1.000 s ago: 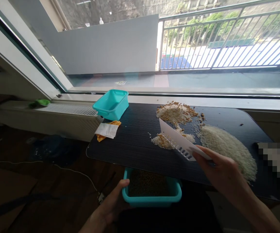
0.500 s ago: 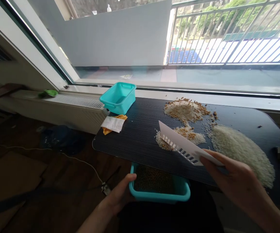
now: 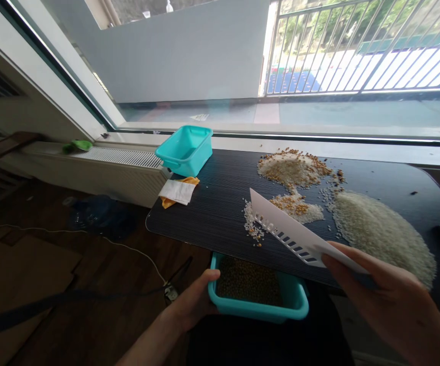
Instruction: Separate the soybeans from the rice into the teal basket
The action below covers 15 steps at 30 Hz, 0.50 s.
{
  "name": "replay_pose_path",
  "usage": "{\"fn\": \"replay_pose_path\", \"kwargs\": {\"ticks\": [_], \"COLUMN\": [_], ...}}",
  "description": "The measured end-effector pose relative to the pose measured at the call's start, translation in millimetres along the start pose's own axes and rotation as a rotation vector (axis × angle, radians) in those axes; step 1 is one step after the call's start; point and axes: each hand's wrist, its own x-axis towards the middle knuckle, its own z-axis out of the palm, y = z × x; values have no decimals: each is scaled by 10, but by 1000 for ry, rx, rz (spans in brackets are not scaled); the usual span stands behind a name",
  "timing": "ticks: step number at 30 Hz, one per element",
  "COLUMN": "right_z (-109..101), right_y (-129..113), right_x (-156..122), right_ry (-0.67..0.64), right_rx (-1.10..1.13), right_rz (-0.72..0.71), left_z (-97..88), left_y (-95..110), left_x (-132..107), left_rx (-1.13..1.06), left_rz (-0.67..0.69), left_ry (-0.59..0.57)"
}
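Note:
My left hand (image 3: pixel 195 301) grips the left end of a turquoise plastic bin (image 3: pixel 258 309), thumb over its rim. The bin sits just below the front edge of the dark table (image 3: pixel 220 218) and holds small brownish grains (image 3: pixel 248 282). In my right hand (image 3: pixel 387 290) is a thin white plastic board (image 3: pixel 292 229) with a row of slots along its lower edge. Its far end stands on the table by a small patch of white and orange grains (image 3: pixel 298 207). Some loose grains (image 3: pixel 253 223) lie left of the board.
Behind lies a mixed white and orange pile (image 3: pixel 292 168); a larger pile of white rice-like grains (image 3: pixel 383 234) is at right. A second turquoise bin (image 3: pixel 189 152) and a folded cloth (image 3: pixel 177 192) occupy the left end. The window (image 3: pixel 189 56) borders the back.
The slotted board has shifted slightly right with my right hand, and more loose grains show on its left side. The bin in my left hand appears a little farther right.

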Motion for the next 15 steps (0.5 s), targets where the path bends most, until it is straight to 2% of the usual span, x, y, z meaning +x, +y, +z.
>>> {"fn": "replay_pose_path", "kwargs": {"ticks": [8,12,15], "right_z": [0,-23,-101], "right_y": [-78,17,157], "right_x": [11,-50,-218], "right_ry": [-17,-58,-73], "right_rx": [31,-3,-20], "right_rz": [60,27,45], "left_z": [1,10,16], "left_y": [-1,-6,-7], "left_x": [-2,-13,-27], "left_rx": [8,9,13], "left_rz": [-3,3,3], "left_ry": [-5,-14,-14]}}
